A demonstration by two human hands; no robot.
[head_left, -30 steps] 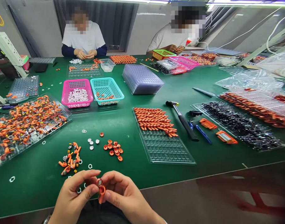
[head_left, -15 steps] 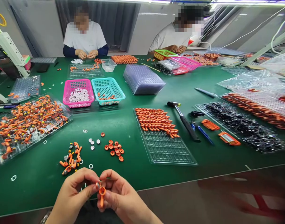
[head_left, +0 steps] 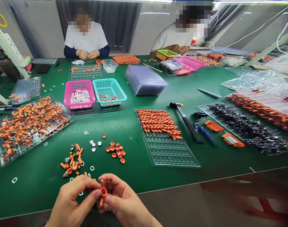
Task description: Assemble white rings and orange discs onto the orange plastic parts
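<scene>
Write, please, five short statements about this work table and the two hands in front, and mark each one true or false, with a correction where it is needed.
1. The left hand and the right hand meet at a small orange part. True.
2. The small pieces in the pink basket beside the turquoise basket are black. False: they are white.
3. A hammer lies on the green table. True.
4. In the picture, the stack of clear plastic trays stands left of the turquoise basket. False: it stands to the right.
5. The shirts of the two people across the table are red. False: they are white.
</scene>
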